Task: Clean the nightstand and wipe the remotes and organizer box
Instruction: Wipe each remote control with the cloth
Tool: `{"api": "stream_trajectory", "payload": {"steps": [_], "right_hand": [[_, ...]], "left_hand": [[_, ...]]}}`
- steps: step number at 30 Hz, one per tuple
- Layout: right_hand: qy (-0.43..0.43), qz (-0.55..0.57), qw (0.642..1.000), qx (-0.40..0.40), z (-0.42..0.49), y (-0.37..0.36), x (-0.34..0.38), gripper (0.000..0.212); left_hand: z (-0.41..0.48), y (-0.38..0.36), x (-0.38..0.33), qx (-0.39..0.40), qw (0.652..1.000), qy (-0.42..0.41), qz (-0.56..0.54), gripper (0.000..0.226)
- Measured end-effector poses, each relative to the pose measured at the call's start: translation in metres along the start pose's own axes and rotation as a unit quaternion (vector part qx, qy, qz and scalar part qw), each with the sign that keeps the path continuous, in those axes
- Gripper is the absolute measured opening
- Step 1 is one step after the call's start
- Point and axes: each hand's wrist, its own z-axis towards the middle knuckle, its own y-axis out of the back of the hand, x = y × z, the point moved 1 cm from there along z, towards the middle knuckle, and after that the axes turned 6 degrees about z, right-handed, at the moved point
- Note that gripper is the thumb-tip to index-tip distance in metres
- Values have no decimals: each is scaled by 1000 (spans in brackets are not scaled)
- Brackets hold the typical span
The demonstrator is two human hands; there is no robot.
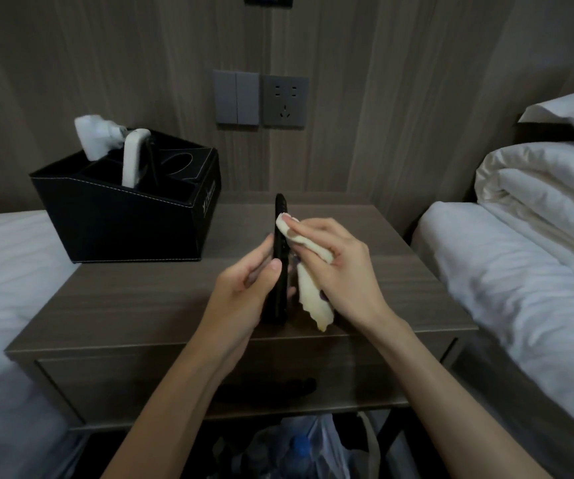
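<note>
My left hand (244, 299) grips a black remote (280, 216) by its lower half and holds it on edge above the wooden nightstand (140, 305). My right hand (340, 271) holds a pale yellow cloth (313, 299) and presses its upper end against the remote's right face. A black organizer box (123, 223) stands at the nightstand's back left, with a white remote (133, 157) upright in one compartment and a white tissue (92, 134) sticking up behind it.
White bedding lies on a bed at the left (9, 271) and on another at the right (520, 288), with a folded duvet (548, 188) on the right one. Wall switches (236, 97) and a socket (284, 101) sit behind. A plastic bag with bottles (306, 451) lies below the drawer (175, 385).
</note>
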Motion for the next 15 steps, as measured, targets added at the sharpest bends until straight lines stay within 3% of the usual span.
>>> {"api": "stream_trajectory", "payload": {"steps": [8,15], "right_hand": [[7,-7,999,33,-10,-7,4,35],[-3,-30,996,88,-13,-9,10,32]], "left_hand": [[7,-1,-1,-70,987,14,-144,46],[14,7,0,-121,975,-1,-187,48]]}}
